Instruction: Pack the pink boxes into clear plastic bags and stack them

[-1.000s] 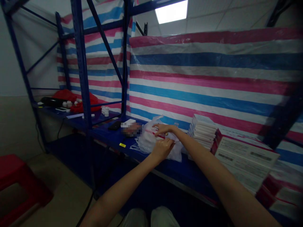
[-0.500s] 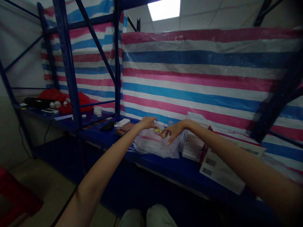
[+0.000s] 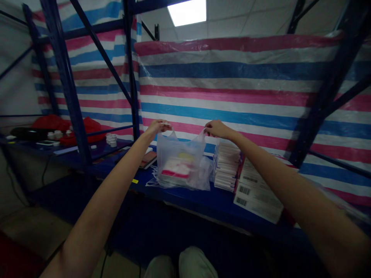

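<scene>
left hand: with fingertips pinched on one handle of a translucent bag. right hand: with thumb and fingers pinched on the opposite handle, at nearly the same height. between both hands: the bag, held upright, mouth uppermost, base down at a blue shelf. visible through the front film: a red-and-white packet, with a yellow patch above; inside the bag or behind it, not possible to tell. around the base: crumpled clear film toward the right, pale loose strands toward the left. just right of the film: a tall stack of thin white boxes; farther right, partly hidden by the right forearm, larger cartons with barcodes. left of the bag: a flat brown case, partly hidden by the left forearm; nearer the shelf's front edge, a small yellow label. well apart, farther left along the shelving: small white pots, a red heap and a long black object. behind: striped sheeting in pink, white and blue. overhead: a lit ceiling panel. at the lower edge: two clothed knees.
</scene>
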{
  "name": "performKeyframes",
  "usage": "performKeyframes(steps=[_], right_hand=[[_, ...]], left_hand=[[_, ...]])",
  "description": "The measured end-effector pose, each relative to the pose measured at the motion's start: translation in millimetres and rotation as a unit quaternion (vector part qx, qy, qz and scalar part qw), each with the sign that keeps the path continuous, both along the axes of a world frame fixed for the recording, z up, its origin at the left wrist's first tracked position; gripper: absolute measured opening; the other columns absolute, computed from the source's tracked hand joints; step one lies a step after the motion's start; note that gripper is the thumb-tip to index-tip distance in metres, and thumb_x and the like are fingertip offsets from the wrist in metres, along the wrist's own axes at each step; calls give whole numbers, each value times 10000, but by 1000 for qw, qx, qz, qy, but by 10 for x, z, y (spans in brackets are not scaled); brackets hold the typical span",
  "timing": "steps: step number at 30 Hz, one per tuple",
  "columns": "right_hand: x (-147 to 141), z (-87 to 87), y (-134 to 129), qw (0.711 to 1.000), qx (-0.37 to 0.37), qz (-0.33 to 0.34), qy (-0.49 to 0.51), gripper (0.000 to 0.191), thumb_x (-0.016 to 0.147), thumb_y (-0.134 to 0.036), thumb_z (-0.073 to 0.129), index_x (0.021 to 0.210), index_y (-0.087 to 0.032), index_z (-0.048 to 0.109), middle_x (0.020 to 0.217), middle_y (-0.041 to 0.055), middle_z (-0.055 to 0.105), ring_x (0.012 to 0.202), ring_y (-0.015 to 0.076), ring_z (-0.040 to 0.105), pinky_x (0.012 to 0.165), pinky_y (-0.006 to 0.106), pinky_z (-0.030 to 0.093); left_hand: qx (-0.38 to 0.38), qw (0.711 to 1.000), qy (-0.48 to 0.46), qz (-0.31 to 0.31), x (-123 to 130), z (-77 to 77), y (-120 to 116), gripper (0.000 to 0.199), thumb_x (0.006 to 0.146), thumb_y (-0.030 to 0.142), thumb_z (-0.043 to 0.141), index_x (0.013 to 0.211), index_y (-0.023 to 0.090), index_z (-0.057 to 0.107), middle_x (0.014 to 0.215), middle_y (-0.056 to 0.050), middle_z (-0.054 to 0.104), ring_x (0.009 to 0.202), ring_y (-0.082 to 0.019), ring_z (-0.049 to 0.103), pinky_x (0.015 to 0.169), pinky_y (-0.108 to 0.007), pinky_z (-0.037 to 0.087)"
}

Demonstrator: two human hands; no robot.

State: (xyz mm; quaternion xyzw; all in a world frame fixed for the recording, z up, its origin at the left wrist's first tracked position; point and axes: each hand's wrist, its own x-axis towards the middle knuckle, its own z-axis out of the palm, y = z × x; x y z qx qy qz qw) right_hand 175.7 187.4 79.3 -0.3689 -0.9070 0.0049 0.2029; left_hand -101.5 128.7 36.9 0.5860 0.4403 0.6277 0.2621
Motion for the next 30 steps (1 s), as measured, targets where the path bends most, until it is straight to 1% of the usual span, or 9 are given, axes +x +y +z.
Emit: performKeyframes(steps=[4,8,12,16,19,22,26,28,30], right_hand=[[-130,-77,-25,954,-247,46,161,150,741,-194,493,660,-105,582,624,59,585,546,107,510,581,234,421],[-256,-262,4,895,-348,69,270,154,743,-249,493,728,-122,579,707,82,617,665,136,544,652,245,439],[-378,-464,40,882,-350,77,307,271,786,-330,428,926,-153,578,871,98,632,835,174,564,709,268,442],[-469,-762,6,875,-306,79,367,406,755,-424,472,1083,-192,528,1104,78,565,997,195,516,763,277,421],[-575,-1036,-96,917,-212,29,338,661,662,-471,592,1244,-215,412,1200,76,486,1042,240,466,802,314,399],[-734,-1251,-234,963,-141,-78,218,838,667,-563,569,1360,-234,232,1288,116,364,1145,310,352,863,385,361],[-929,-1313,-305,957,-82,-189,204,742,724,-629,447,1343,-262,267,1346,130,253,1223,364,214,892,472,315],[-982,-1272,-261,952,-98,-168,238,607,746,-566,458,1255,-242,401,1295,128,331,1222,359,230,895,467,314],[-1007,-1229,-194,951,-166,-95,241,449,768,-493,449,1113,-211,510,1147,113,480,1148,322,362,859,414,362]], left_hand=[[16,999,-20,-29,72,-51,-146,283,686,212,596,956,127,585,942,-116,666,801,-190,634,743,-338,470],[49,998,37,-16,165,-71,-292,386,702,278,629,1055,150,540,1075,-124,624,902,-186,611,778,-321,465],[55,991,98,-66,171,-205,-395,482,696,240,640,1142,188,465,1175,-114,566,981,-166,579,843,-312,435],[-4,983,171,-69,-3,-374,-407,471,675,219,640,1120,163,497,882,-72,669,809,-166,615,743,-297,452],[3,985,173,-20,-123,-373,-374,239,736,293,564,886,117,625,658,-49,649,641,-153,596,673,-274,440],[57,993,100,5,-100,-302,-319,238,750,318,531,824,123,646,717,-59,653,694,-154,590,704,-269,436],[41,997,58,-17,121,-273,-229,233,754,326,500,806,140,631,897,-75,651,879,-174,578,803,-293,429],[29,999,45,7,235,-297,-189,206,769,292,451,738,150,597,864,-58,640,871,-164,573,787,-284,433],[-2,998,34,45,316,-324,-155,211,781,244,386,644,157,521,704,-35,598,746,-149,570,708,-273,443]])
